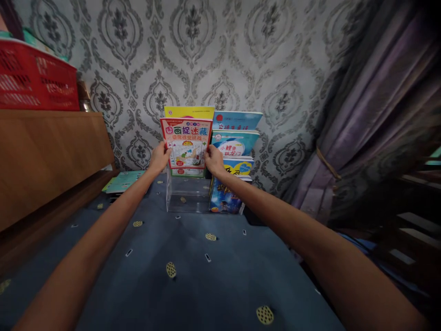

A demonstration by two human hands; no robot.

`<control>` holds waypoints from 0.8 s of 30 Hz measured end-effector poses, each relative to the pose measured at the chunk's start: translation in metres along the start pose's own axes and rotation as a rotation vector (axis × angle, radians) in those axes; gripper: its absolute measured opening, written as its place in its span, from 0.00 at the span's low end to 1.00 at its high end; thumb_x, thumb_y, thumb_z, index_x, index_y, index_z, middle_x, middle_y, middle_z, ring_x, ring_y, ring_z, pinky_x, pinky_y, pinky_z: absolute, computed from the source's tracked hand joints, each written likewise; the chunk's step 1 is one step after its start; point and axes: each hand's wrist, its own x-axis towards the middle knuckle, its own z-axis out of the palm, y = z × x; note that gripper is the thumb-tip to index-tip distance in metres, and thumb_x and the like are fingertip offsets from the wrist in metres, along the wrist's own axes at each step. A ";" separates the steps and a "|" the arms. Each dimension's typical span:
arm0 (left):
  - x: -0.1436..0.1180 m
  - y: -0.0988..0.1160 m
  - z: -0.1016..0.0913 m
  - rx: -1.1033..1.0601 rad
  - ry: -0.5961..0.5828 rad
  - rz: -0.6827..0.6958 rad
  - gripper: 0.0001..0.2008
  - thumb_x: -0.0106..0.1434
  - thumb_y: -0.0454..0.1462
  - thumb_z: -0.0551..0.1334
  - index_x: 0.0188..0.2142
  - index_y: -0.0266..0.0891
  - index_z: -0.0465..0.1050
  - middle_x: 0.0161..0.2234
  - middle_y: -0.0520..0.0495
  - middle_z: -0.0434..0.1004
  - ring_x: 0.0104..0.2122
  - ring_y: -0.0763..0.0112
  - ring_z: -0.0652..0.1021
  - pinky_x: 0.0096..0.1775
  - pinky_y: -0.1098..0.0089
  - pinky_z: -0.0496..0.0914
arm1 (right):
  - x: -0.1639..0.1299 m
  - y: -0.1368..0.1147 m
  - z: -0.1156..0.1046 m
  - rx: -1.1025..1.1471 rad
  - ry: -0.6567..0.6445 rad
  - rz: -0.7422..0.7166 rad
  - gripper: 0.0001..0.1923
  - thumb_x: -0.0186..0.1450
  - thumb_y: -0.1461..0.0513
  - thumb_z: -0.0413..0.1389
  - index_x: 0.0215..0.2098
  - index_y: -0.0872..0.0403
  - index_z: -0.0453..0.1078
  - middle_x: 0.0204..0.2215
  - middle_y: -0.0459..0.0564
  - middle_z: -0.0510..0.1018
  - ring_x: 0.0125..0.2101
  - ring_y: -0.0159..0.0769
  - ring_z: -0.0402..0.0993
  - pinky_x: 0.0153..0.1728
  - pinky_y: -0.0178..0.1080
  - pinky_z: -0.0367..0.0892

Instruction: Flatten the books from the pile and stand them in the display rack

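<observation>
Two bare arms reach forward over a dark blue cloth-covered surface (213, 276) dotted with small yellow ovals. At its far edge, against a grey patterned wall, stands a clear acrylic rack (186, 195) with stepped tiers. The left hand (159, 158) is closed on the left edge of a red-bordered picture book (187, 145), and the right hand (214, 161) is closed on its right edge, so both hands grip the book upright, cover facing the viewer. The book sits at the left side of the rack, its lower edge at or just inside a middle tier; whether it rests in the slot or is held above it cannot be told. A yellow book (189, 111) stands just behind it.

To the right, touching the rack's other half, four more books step downward: a blue book (237, 120), a teal book (236, 143), a book with a yellow and blue cover (239, 166) and a dark starry book (223, 198) at the front. A green booklet (122, 181) lies flat near the far left corner, beside a wooden cabinet (48, 161) topped by a red basket (34, 78).

Likely risks, as a judgement: the thin book could bend or miss its slot if pushed at a tilt, the light rack could slide or tip backward, and the right hand's knuckles, close to the neighbouring stack, could knock those books askew
</observation>
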 end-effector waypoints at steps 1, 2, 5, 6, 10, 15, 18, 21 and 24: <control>-0.001 -0.001 0.001 0.018 -0.001 -0.007 0.14 0.67 0.37 0.58 0.51 0.36 0.71 0.42 0.42 0.80 0.44 0.58 0.78 0.50 0.61 0.69 | -0.001 0.001 0.001 -0.011 -0.006 0.001 0.06 0.65 0.64 0.48 0.37 0.51 0.66 0.32 0.54 0.78 0.36 0.46 0.73 0.44 0.47 0.69; -0.002 -0.003 0.003 0.036 -0.001 -0.014 0.14 0.67 0.37 0.57 0.51 0.37 0.71 0.41 0.42 0.80 0.44 0.58 0.78 0.50 0.61 0.69 | -0.001 0.001 0.001 -0.022 -0.012 0.003 0.06 0.65 0.64 0.48 0.37 0.51 0.66 0.32 0.54 0.78 0.36 0.47 0.73 0.44 0.47 0.69; -0.007 -0.007 0.006 0.094 -0.010 -0.030 0.13 0.66 0.37 0.58 0.49 0.37 0.72 0.41 0.42 0.80 0.45 0.57 0.77 0.50 0.62 0.68 | -0.004 0.001 0.001 -0.050 -0.027 -0.001 0.06 0.66 0.64 0.48 0.37 0.52 0.66 0.32 0.56 0.78 0.38 0.50 0.74 0.46 0.50 0.68; -0.008 -0.008 0.007 0.113 -0.015 -0.035 0.12 0.66 0.37 0.59 0.48 0.37 0.72 0.41 0.41 0.80 0.45 0.57 0.77 0.50 0.62 0.68 | -0.005 0.000 0.001 -0.057 -0.031 -0.004 0.06 0.66 0.64 0.48 0.38 0.52 0.66 0.33 0.57 0.78 0.39 0.51 0.74 0.47 0.51 0.67; -0.014 -0.008 0.010 0.186 -0.044 -0.046 0.10 0.65 0.37 0.59 0.45 0.36 0.72 0.43 0.38 0.80 0.47 0.52 0.77 0.51 0.60 0.67 | -0.011 -0.005 -0.003 -0.072 -0.029 -0.038 0.13 0.66 0.64 0.47 0.47 0.55 0.67 0.41 0.61 0.79 0.45 0.53 0.74 0.51 0.53 0.67; -0.021 -0.005 0.012 0.260 -0.062 -0.056 0.10 0.68 0.37 0.57 0.46 0.36 0.70 0.44 0.33 0.79 0.49 0.47 0.77 0.51 0.56 0.67 | -0.024 -0.008 -0.004 -0.075 -0.012 -0.160 0.31 0.66 0.65 0.44 0.67 0.60 0.53 0.57 0.65 0.71 0.56 0.54 0.69 0.58 0.57 0.64; -0.023 -0.002 0.012 0.294 -0.064 -0.067 0.13 0.68 0.38 0.56 0.51 0.35 0.67 0.44 0.32 0.79 0.48 0.45 0.78 0.50 0.54 0.68 | -0.033 -0.007 0.000 -0.058 -0.001 -0.213 0.37 0.69 0.62 0.43 0.73 0.59 0.36 0.65 0.65 0.62 0.64 0.52 0.60 0.63 0.57 0.60; -0.025 0.002 0.011 0.354 -0.083 -0.085 0.16 0.69 0.39 0.56 0.53 0.35 0.65 0.44 0.31 0.79 0.47 0.45 0.79 0.49 0.54 0.69 | -0.040 -0.006 0.006 -0.054 0.025 -0.221 0.39 0.71 0.59 0.41 0.74 0.58 0.26 0.70 0.65 0.53 0.69 0.52 0.50 0.66 0.60 0.54; -0.027 0.005 0.010 0.432 -0.117 -0.106 0.15 0.70 0.40 0.54 0.54 0.37 0.65 0.45 0.34 0.80 0.48 0.48 0.79 0.50 0.56 0.69 | -0.045 -0.006 0.011 -0.053 0.035 -0.212 0.40 0.71 0.58 0.40 0.73 0.59 0.24 0.72 0.63 0.49 0.71 0.52 0.46 0.67 0.61 0.50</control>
